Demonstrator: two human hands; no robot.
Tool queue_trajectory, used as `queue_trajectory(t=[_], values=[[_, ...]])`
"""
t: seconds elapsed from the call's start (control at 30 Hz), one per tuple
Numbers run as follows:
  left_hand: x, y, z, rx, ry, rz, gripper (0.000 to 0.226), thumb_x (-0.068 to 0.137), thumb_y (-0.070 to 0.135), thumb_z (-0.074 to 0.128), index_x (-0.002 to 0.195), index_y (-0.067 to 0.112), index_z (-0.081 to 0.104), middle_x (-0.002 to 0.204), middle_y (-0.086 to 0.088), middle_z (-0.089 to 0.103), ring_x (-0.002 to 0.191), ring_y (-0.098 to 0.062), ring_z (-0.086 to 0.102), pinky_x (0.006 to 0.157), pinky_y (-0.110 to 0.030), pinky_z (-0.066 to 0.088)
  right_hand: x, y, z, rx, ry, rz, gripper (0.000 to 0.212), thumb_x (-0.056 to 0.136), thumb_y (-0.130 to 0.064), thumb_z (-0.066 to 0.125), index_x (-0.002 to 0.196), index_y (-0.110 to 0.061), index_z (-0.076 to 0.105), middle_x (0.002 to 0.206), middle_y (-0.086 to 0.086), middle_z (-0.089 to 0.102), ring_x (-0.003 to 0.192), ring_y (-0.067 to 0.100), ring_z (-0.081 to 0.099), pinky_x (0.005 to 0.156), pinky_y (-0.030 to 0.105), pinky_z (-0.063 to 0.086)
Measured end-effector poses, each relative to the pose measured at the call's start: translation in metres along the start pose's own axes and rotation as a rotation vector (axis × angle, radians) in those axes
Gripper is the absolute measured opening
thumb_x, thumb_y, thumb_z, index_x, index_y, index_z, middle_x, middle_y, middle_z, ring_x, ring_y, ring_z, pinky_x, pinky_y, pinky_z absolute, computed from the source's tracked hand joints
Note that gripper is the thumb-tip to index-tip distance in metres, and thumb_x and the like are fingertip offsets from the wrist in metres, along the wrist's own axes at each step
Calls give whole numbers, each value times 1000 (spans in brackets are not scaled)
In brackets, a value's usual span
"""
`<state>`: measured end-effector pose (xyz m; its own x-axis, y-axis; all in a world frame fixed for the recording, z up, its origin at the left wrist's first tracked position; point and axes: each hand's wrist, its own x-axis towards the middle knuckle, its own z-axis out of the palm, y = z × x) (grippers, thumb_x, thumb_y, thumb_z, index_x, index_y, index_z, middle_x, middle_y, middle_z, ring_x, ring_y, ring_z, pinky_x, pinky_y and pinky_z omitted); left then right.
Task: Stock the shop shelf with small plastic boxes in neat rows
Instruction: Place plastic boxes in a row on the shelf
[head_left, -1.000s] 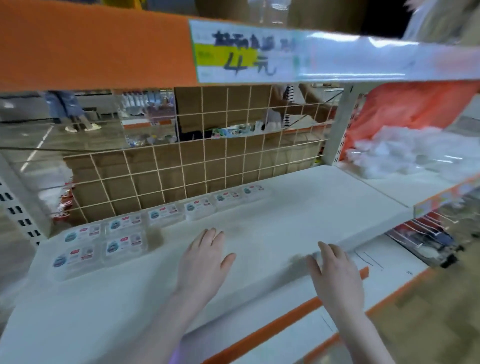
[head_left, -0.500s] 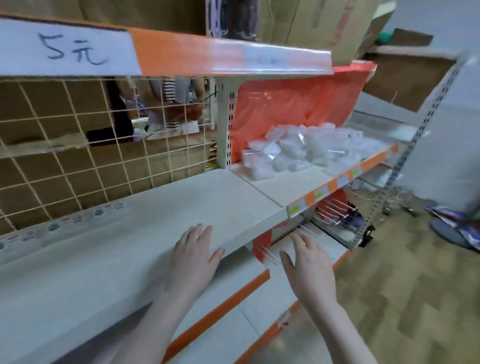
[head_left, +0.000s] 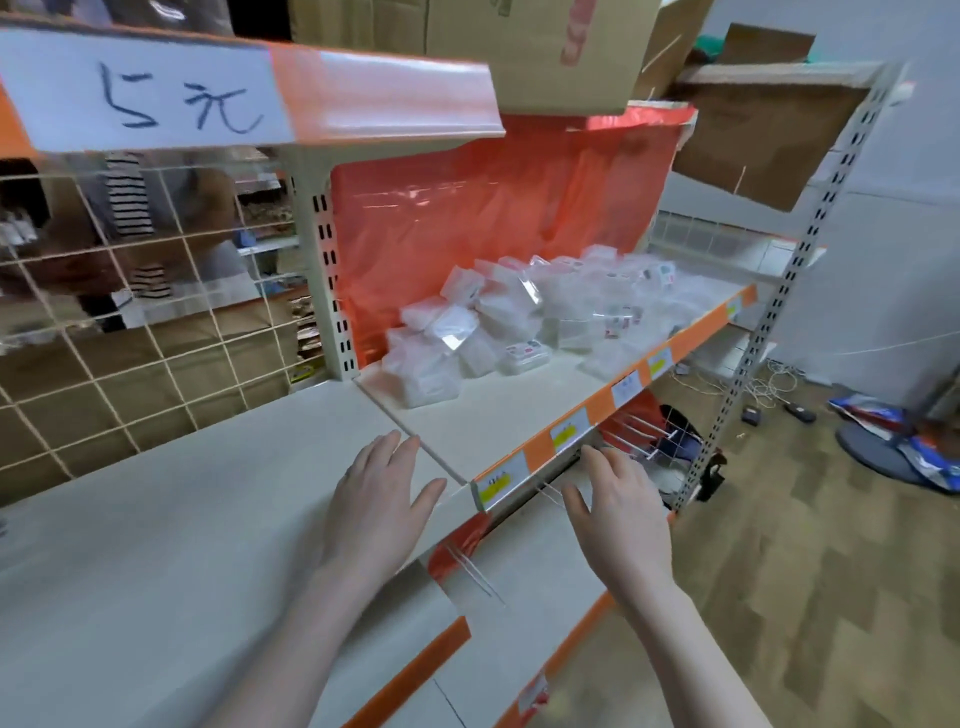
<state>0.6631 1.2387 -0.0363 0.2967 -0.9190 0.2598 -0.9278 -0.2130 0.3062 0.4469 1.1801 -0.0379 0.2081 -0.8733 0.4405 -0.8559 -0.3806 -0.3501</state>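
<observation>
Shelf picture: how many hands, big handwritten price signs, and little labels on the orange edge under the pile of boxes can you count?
Hands: 2 (left hand, right hand)
Big handwritten price sign: 1
Little labels on the orange edge: 5
Total: 8

Both bare forearms rise from the bottom edge of the frame toward its middle. The left hand (head_left: 382, 501), just left of centre, is seen from the back, palm down, fingers straight and close together, thumb spread toward the right. The right hand (head_left: 621, 512), right of centre at about the same height, is also palm down, its fingers extended and slightly apart, thumb angled toward the left. Neither hand holds anything.
</observation>
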Motion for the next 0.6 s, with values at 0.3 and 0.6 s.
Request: queue_trajectory(t=[0.3, 0.6], values=[[130, 19, 31, -8, 49, -1, 60, 94, 49, 44, 145, 19, 33, 153, 0, 27, 141, -16, 21, 110, -29, 21, 134, 38, 42, -41, -38, -53, 41, 89, -25, 58, 122, -1, 55, 112, 16, 58, 104, 36, 53, 86, 42, 42], [201, 21, 39, 93, 134, -71, 54, 92, 45, 50, 138, 17, 41, 142, 2, 39, 134, -18, 31, 104, -32, 34, 235, 46, 87, 32, -85, -187, 42, 93, -32, 51, 127, -8, 50, 119, 11, 55, 110, 30, 48, 88, 37, 36]])
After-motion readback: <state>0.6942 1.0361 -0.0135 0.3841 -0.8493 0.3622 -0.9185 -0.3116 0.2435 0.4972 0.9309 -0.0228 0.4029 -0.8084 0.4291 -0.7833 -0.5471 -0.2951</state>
